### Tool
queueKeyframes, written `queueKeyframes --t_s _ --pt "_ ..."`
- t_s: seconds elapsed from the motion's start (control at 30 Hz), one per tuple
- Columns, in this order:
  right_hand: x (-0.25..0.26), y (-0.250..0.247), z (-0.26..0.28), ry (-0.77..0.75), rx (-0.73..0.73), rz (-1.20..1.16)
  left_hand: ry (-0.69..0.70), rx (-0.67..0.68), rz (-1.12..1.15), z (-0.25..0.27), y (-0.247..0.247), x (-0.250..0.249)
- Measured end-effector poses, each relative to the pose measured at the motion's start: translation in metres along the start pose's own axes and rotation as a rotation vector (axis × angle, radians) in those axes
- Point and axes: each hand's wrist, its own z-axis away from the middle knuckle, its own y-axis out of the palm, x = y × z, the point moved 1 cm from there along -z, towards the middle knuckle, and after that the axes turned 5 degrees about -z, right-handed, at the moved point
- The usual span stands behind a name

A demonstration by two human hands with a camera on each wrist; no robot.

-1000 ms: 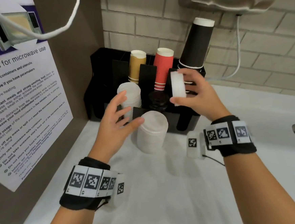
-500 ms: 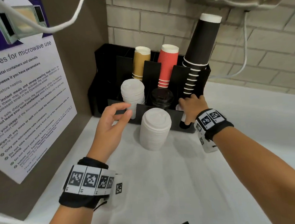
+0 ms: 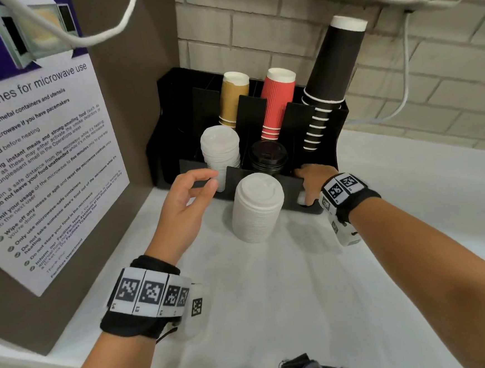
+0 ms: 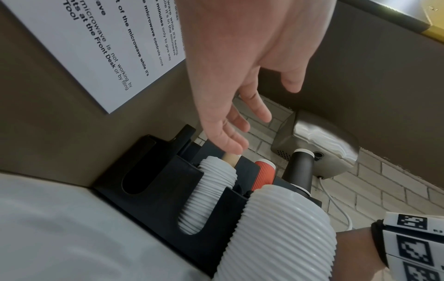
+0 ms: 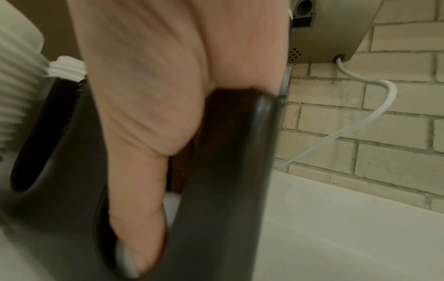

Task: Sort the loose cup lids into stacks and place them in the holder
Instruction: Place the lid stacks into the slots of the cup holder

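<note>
Lids stacked between hands: left hand relaxed, empty; right hand in holder, grip unclear

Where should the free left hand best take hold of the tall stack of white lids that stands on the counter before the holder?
Probably around the ribbed side wall of the white lid stack, about mid-height, coming from its left, where the left hand hovers open. The stack stands upright and loose on the counter, so a top-only grip might lift just a few lids. The black holder blocks the far side.
</note>
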Motion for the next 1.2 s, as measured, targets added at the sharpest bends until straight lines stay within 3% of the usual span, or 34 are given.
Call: queueKeyframes --t_s 0.17,0.27,0.33,0.4,0.5,0.57,0.67,1.03,1.2 --pt "0.001 -0.004 0.007 0.035 -0.017 -0.015 0.006 0.006 0.015 -0.002 -0.002 0.004" --pt "0.001 -0.016 0.014 0.002 -0.293 -0.26 0.006 0.002 0.013 -0.005 -0.004 0.011" --pt "0.009 -0.022 0.026 -0.126 -0.526 -0.539 -0.002 -0.002 0.015 -0.007 -0.004 0.014" --pt "0.026 -0.024 0.045 -0.263 -0.615 -0.724 -0.012 0.001 0.014 -0.008 -0.005 0.016" --pt "0.051 -0.02 0.062 -0.385 -0.482 -0.774 -0.007 0.006 0.026 -0.008 -0.005 0.018" --pt "0.062 -0.015 0.066 -0.388 -0.358 -0.716 -0.002 0.011 0.036 -0.008 -0.004 0.018" --pt "0.073 -0.006 0.064 -0.354 -0.3 -0.663 0.001 0.022 0.058 -0.008 -0.004 0.018" --pt "0.079 -0.006 0.059 -0.316 -0.344 -0.659 0.016 0.03 0.062 -0.006 -0.005 0.019" --pt "0.083 -0.025 0.083 -0.467 -0.46 -1.007 0.026 0.121 0.061 -0.003 0.005 0.017"
